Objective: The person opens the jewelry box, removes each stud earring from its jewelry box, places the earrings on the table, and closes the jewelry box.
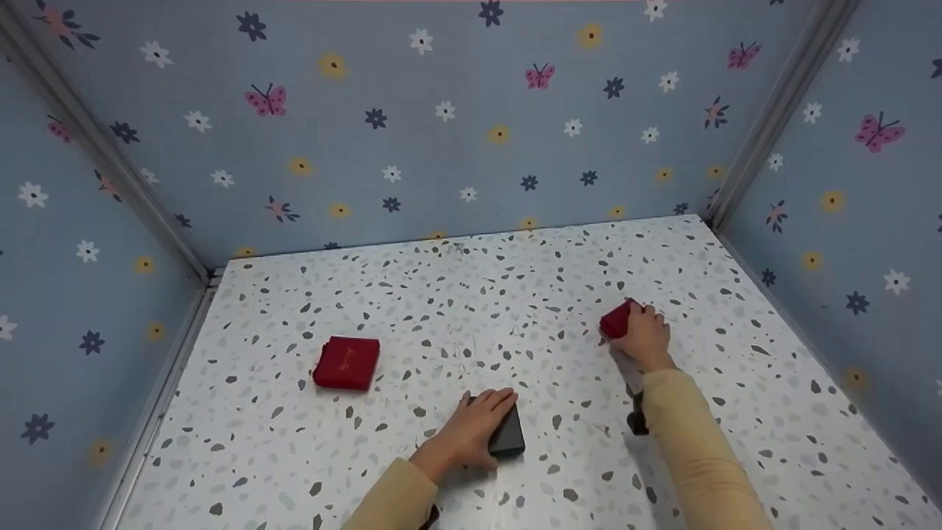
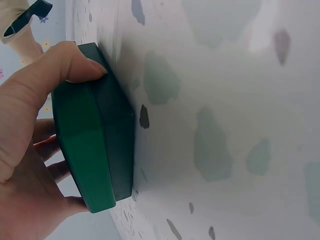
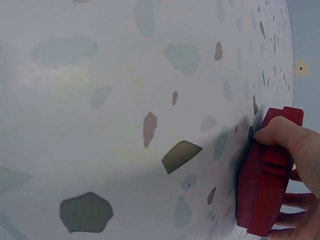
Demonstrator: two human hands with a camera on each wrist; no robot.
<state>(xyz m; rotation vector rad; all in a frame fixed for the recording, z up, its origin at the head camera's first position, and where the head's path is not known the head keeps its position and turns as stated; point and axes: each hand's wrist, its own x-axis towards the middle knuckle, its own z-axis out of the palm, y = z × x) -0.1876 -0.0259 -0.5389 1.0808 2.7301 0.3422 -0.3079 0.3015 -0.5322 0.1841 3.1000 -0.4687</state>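
My left hand grips a dark green lidded box at the front middle of the table. In the left wrist view the thumb presses on one side of this green box and the fingers wrap the other. Farther back on the right, my right hand holds a small red box between thumb and fingers. A seam between lid and base shows on this red box in the right wrist view. On the left side lies a second red box with faint gold marking on top, touched by neither hand.
White speckled terrazzo-patterned tabletop lies under everything. Blue flowered panels stand at the back and both sides, with metal posts in the corners. A dark strap piece shows at the right wrist.
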